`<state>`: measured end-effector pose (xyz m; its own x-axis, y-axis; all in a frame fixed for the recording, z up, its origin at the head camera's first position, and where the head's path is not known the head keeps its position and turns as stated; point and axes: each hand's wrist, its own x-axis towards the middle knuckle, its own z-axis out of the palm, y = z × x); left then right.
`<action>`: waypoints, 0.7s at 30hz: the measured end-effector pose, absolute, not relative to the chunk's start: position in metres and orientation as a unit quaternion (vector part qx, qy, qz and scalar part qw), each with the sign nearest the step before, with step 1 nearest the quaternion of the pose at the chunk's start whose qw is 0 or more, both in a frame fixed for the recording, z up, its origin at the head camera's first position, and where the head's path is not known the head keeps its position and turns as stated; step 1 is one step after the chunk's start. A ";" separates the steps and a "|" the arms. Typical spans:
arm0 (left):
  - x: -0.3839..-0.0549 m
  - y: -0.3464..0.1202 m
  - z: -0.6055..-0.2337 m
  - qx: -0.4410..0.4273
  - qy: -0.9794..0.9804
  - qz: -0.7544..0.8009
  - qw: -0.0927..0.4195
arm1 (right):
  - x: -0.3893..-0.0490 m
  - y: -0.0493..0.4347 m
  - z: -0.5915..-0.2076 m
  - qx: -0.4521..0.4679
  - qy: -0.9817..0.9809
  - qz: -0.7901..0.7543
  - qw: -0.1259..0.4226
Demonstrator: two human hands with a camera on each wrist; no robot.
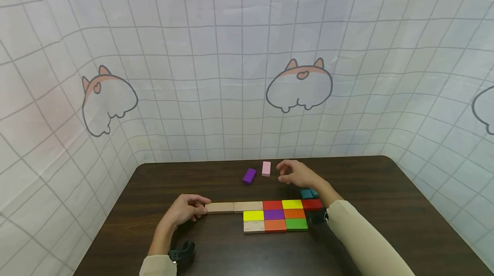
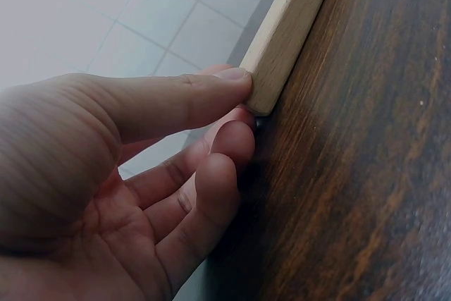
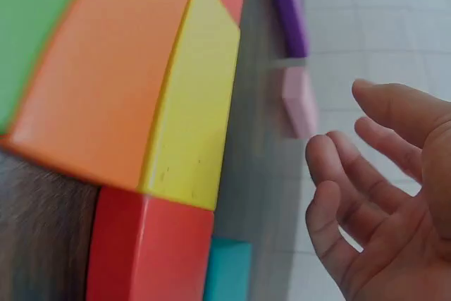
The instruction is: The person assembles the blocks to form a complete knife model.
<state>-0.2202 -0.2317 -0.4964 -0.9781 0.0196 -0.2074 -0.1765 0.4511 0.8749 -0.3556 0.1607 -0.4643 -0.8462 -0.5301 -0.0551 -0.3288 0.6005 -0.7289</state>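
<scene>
At the left end of a row of blocks, my left hand (image 1: 188, 208) pinches the end of a plain wooden block (image 1: 219, 208), thumb on one side in the left wrist view (image 2: 289, 40). A second wooden block (image 1: 248, 206) adjoins it, followed by red (image 1: 272, 205), yellow (image 1: 292, 204) and dark red (image 1: 311, 205) blocks. Above the back of the table, my right hand (image 1: 299, 174) hangs with loosely bent fingers and holds nothing. To its left lie a pink block (image 1: 266, 169) and a tilted purple block (image 1: 249, 176).
Two shorter rows adjoin the long one in front, including a purple block (image 1: 274, 214) and a green block (image 1: 296, 224). Teal blocks (image 1: 306, 193) lie behind the dark red one, under the right forearm. A white gridded curtain (image 1: 216, 96) surrounds the dark wooden table (image 1: 154, 181).
</scene>
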 end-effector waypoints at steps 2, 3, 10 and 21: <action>-0.220 -0.232 -0.497 -0.048 0.846 0.523 0.094 | -0.364 0.157 -0.469 -0.231 0.885 -0.376 0.149; -0.220 -0.233 -0.497 -0.047 0.846 0.523 0.093 | -0.368 0.155 -0.472 -0.223 0.886 -0.376 0.156; -0.220 -0.232 -0.497 -0.047 0.848 0.520 0.092 | -0.384 0.149 -0.484 -0.182 0.882 -0.394 0.182; -0.220 -0.233 -0.497 -0.049 0.847 0.522 0.090 | -0.396 0.128 -0.483 -0.196 0.883 -0.384 0.188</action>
